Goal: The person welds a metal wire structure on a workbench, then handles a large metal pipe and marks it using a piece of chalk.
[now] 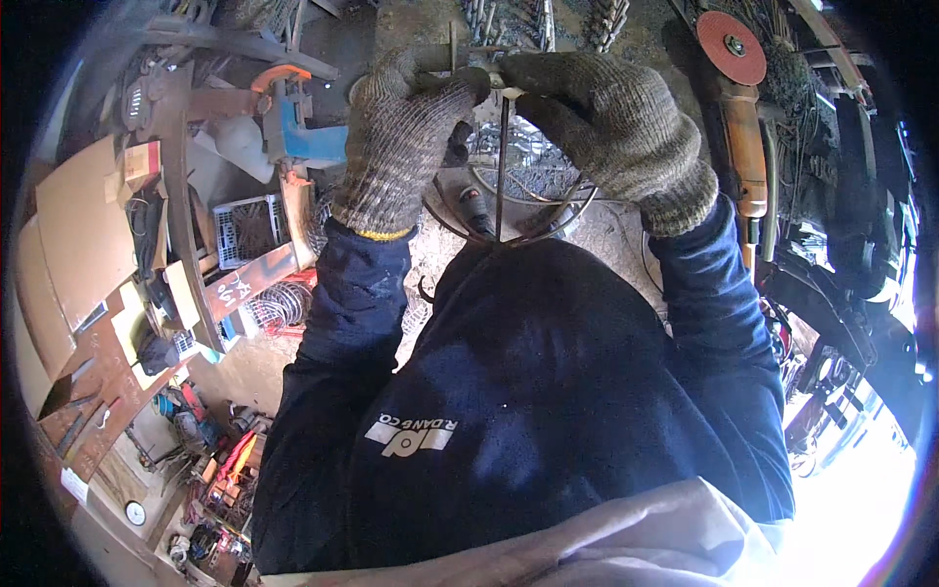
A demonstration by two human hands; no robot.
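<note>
Both my hands wear grey knit work gloves and are raised close together at the upper middle. My left hand (406, 132) is closed, its thumb and fingers pinching near the top of a thin metal rod frame (502, 176). Opposite it, my right hand (621, 122) is closed on the same top part, where a short pale metal piece (511, 93) shows between the gloves. From there a straight dark rod runs down toward my body and meets a curved rod like part of a hoop. The fingertips and exact grip points are partly hidden.
At the right hangs or lies an angle grinder (748, 147) with a red disc (732, 47). On the left are a blue metal tool (318, 142), a white plastic crate (223, 235), wire coils (281, 306) and cardboard (83, 230). Twisted metal rods (545, 24) lie beyond my hands.
</note>
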